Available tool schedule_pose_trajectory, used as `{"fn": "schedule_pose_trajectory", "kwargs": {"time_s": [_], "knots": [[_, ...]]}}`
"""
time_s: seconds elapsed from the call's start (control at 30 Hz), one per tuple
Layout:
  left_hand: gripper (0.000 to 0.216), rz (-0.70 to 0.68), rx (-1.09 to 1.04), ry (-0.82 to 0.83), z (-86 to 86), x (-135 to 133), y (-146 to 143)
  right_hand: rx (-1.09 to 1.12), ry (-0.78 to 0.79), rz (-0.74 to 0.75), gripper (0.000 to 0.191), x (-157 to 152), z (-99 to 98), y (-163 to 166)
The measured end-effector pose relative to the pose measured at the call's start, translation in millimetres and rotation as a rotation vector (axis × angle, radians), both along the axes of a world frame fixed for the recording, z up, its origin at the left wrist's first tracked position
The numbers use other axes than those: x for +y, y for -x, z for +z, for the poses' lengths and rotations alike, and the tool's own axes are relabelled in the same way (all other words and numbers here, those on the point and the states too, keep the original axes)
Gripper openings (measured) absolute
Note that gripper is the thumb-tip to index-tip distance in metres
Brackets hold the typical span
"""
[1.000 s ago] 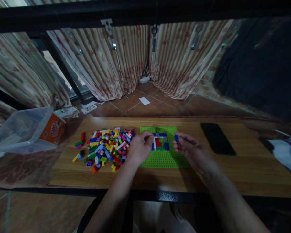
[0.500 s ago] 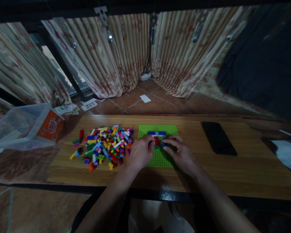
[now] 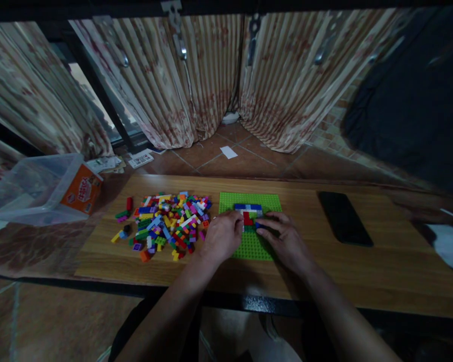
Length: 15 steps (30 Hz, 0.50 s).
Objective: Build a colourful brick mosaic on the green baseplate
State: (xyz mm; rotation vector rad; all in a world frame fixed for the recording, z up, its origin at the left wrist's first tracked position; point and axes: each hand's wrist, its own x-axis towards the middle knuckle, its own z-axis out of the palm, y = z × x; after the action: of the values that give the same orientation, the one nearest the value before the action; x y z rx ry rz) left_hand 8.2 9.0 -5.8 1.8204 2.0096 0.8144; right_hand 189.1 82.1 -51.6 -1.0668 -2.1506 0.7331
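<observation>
A green studded baseplate lies on the wooden table, bearing a low build of toy bricks. Its far row is blue bricks, with a red brick and some dark green nearer to me. My left hand is closed at the build's left side, thumb and fingertips pressed together; whatever they pinch is hidden. From the right, my right hand pinches a small blue brick between thumb and fingers, at the build's near right corner. Whether that brick is seated on the plate, I cannot tell.
A heap of loose mixed-colour bricks spreads left of the baseplate. On the table's right lies a black phone-like slab. A clear plastic bin with an orange label stands beyond the left end. Striped curtains hang behind.
The whole view has shifted slightly, moving the table a little to the right. Both hands keep nearly the same place at the build, and the right still pinches the blue brick.
</observation>
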Motion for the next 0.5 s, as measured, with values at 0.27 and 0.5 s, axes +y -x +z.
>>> {"fn": "schedule_pose_trajectory", "kwargs": {"time_s": [0.27, 0.5], "knots": [[0.019, -0.004, 0.043, 0.008, -3.2, 1.3, 1.1, 0.033, -0.018, 0.032, 0.024, 1.9, -2.4, -0.4], [0.021, -0.021, 0.065, 0.005, -1.9, 1.3, 0.0, 0.039, -0.045, 0.012, 0.027, 0.2, -8.1, 1.4]]}}
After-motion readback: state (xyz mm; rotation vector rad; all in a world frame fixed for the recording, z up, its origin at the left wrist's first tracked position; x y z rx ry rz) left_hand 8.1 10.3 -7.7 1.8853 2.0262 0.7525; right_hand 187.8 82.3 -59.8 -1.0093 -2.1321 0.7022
